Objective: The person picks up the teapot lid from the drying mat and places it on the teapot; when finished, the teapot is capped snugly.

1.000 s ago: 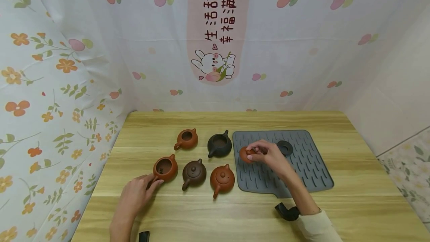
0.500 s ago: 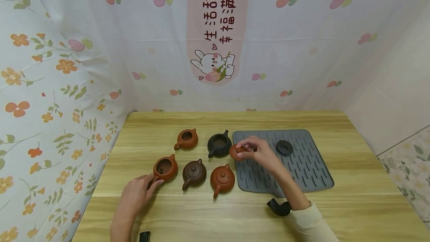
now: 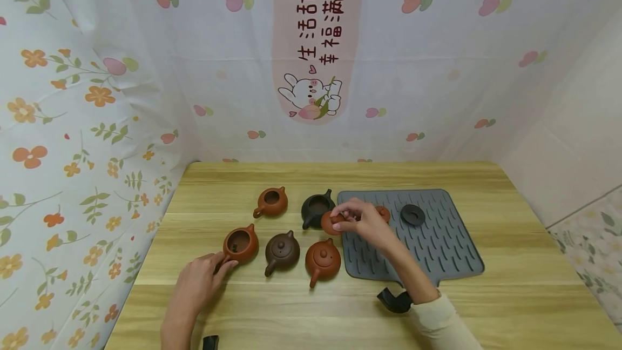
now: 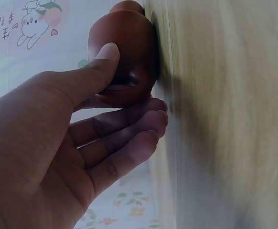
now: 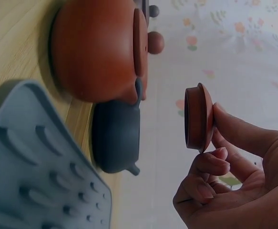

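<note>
At the left of the table, my left hand (image 3: 198, 285) pinches the handle of an open reddish clay teapot (image 3: 250, 253). Small dark bits lie inside the pot. In the left wrist view the thumb presses near the handle of this teapot (image 4: 124, 47), and the other fingers are bent beneath. My right hand (image 3: 364, 227) holds a reddish teapot lid (image 3: 327, 222) by its knob, raised in the air. From the head this lid overlaps the lidless black teapot (image 3: 310, 210). The right wrist view shows the lid (image 5: 198, 117) edge-on between thumb and fingers, knob hidden.
A lidded dark brown teapot (image 3: 288, 259) and a lidded orange-red teapot (image 3: 324, 270) stand in front. Behind is a small lidless orange teapot (image 3: 279, 208). On the grey mat (image 3: 452, 247) lie a black lid (image 3: 413, 215) and an orange lid (image 3: 384, 213), partly behind my right hand.
My right hand has carried the reddish lid left from over the grey mat to beside the black teapot, uncovering the orange lid on the mat. My left hand stays on the teapot's handle.
</note>
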`<action>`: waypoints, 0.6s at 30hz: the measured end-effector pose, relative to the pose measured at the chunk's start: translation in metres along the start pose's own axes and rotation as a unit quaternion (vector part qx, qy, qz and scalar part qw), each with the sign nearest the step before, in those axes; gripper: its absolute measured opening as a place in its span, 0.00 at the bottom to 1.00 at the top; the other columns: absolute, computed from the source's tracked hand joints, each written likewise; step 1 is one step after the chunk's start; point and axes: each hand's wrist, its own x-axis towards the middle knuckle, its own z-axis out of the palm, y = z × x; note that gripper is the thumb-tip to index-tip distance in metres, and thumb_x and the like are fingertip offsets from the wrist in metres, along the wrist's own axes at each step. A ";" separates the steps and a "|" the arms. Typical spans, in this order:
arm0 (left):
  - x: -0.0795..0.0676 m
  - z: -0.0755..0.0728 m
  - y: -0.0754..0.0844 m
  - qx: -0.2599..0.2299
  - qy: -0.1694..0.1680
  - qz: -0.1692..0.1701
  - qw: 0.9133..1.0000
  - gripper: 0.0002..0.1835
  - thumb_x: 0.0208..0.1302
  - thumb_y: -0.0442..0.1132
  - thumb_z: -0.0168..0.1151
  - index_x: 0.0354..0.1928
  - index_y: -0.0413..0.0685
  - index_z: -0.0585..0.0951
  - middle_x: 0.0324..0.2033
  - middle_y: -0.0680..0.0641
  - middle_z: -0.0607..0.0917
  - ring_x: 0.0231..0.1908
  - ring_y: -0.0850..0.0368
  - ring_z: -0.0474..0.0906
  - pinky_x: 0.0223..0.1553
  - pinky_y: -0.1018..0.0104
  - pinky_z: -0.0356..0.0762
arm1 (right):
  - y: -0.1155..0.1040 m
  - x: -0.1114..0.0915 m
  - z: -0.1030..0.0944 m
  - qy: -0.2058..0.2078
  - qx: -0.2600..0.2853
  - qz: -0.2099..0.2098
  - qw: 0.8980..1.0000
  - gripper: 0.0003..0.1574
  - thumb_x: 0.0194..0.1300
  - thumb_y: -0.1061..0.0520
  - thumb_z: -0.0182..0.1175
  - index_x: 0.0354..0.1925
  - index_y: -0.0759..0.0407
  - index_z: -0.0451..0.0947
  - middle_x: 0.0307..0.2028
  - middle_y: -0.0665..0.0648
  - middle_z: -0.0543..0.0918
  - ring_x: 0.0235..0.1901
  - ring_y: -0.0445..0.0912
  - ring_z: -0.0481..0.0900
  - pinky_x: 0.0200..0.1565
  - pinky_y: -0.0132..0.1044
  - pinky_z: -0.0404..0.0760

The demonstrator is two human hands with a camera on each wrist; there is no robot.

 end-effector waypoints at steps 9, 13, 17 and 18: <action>0.005 -0.016 0.018 -0.021 0.003 0.003 1.000 0.23 0.80 0.60 0.64 0.30 0.52 0.80 0.20 0.55 0.79 0.19 0.56 0.76 0.23 0.54 0.71 | -0.008 0.006 0.017 -0.018 0.007 -0.019 1.000 0.10 0.69 0.63 0.75 0.48 0.62 0.88 0.39 0.56 0.73 0.38 0.48 0.67 0.41 0.38 0.69; 0.007 -0.024 0.027 -0.015 -0.001 -0.007 1.000 0.23 0.78 0.59 0.65 0.30 0.51 0.80 0.20 0.55 0.78 0.19 0.54 0.77 0.22 0.52 0.72 | -0.012 0.009 0.026 -0.028 0.009 -0.030 0.999 0.09 0.69 0.63 0.76 0.47 0.61 0.88 0.39 0.55 0.73 0.39 0.48 0.68 0.42 0.38 0.69; 0.005 -0.019 0.021 -0.011 -0.007 -0.014 1.000 0.22 0.77 0.60 0.66 0.30 0.54 0.80 0.20 0.58 0.78 0.19 0.56 0.77 0.23 0.55 0.73 | -0.016 0.010 0.033 -0.039 0.009 -0.035 0.999 0.09 0.69 0.62 0.76 0.47 0.60 0.89 0.39 0.55 0.74 0.39 0.48 0.68 0.43 0.37 0.70; 0.004 -0.015 0.016 -0.005 -0.011 -0.016 1.000 0.21 0.77 0.60 0.67 0.30 0.56 0.80 0.20 0.59 0.78 0.20 0.57 0.76 0.23 0.55 0.73 | -0.016 0.011 0.034 -0.042 0.010 -0.034 0.998 0.10 0.69 0.62 0.76 0.47 0.60 0.89 0.39 0.55 0.74 0.39 0.49 0.68 0.43 0.37 0.70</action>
